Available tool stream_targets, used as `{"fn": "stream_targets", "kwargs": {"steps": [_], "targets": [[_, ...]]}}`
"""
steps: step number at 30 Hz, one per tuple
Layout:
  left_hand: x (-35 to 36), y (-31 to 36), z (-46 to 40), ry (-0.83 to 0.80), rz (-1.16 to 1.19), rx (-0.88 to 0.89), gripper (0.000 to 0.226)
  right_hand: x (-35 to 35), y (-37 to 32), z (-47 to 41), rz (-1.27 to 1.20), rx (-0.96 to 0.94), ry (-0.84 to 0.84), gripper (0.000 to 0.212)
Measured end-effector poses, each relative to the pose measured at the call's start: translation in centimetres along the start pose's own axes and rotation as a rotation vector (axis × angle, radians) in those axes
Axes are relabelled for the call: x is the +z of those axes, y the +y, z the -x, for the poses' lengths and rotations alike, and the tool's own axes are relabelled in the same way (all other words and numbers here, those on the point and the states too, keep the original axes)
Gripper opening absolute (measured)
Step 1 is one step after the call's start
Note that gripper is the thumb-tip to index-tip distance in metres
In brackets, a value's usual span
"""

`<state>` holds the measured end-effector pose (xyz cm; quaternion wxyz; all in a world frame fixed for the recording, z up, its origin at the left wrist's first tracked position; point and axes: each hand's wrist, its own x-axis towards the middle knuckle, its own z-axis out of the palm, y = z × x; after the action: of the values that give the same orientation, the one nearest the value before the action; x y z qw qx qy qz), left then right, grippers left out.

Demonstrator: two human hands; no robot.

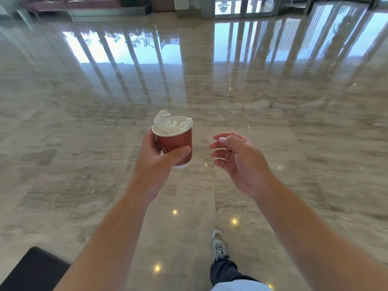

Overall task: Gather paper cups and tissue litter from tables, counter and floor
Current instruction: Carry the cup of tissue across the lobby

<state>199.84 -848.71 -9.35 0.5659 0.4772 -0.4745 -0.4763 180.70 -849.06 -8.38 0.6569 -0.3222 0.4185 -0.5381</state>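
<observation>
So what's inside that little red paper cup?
Crumpled white tissue fills the small red paper cup gripped by the left hand, poking above its rim. Anything underneath the tissue is hidden.

cup (178, 141): near wall and base hidden inside left grip (156, 156) | tissue (168, 124): lower part out of sight below cup rim | dark object (33, 269) below-left of grip: cut by frame edge, unidentifiable | floor: blurred
</observation>
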Motion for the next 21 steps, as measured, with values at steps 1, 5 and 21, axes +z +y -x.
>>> {"fn": "stream_targets", "kwargs": {"steps": [1, 5, 21], "targets": [[0.4, -0.2, -1.9, 0.002, -0.007, -0.001, 0.083, -0.1, -0.4, -2.1, -0.011, 0.003, -0.011, 0.014], [2.2, -0.1, -9.5, 0.014, -0.031, -0.012, 0.08, -0.3, -2.8, -9.9, -0.041, 0.028, -0.055, 0.015], [4.6, -1.1, -29.9, 0.046, -0.046, 0.022, 0.076, -0.3, -8.9, -30.9, 0.007, 0.021, -0.106, 0.015]]}}
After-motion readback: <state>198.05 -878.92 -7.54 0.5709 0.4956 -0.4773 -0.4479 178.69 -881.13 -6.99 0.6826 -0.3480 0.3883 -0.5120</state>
